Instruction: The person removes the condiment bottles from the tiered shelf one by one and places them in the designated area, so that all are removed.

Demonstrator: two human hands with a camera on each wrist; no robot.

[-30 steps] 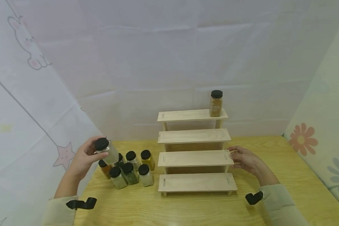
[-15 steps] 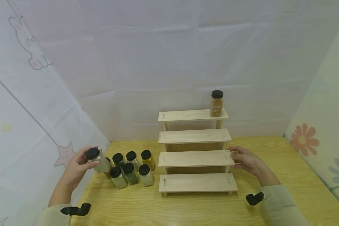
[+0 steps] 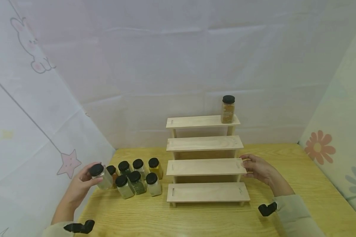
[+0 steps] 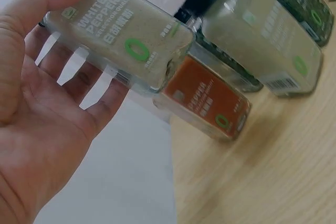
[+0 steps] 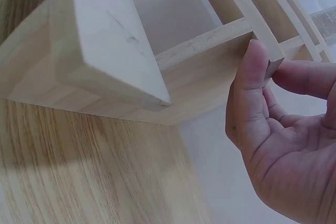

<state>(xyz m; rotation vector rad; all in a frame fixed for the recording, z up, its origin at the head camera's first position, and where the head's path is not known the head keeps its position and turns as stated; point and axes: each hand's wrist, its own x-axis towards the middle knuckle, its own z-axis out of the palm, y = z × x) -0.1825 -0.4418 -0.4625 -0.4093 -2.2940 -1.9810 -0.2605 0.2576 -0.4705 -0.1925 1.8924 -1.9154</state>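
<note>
My left hand (image 3: 80,186) grips a square jar of white pepper (image 3: 103,179) with a black lid, thumb on one side and fingers on the other. "WHITE PEPPER" reads on the jar's label in the left wrist view, where it overlaps a jar of red-orange pepper (image 4: 205,98). At the right, my right hand (image 3: 259,169) pinches the end of a board, second from the bottom, on a wooden four-step rack (image 3: 206,167). The right wrist view has thumb and fingers at that board's corner (image 5: 270,51).
Several black-lidded spice jars stand in a cluster left of the rack, among them a yellow one (image 3: 156,169) and a dark green one (image 3: 137,184). An orange-brown spice jar (image 3: 227,112) stands on the top step's right end. A printed cloth (image 3: 178,65) hangs behind the wooden table (image 3: 154,217).
My left hand and the white pepper jar have moved left and down, from above the cluster to its left side, beside the red-orange jar. My right hand stays on the rack.
</note>
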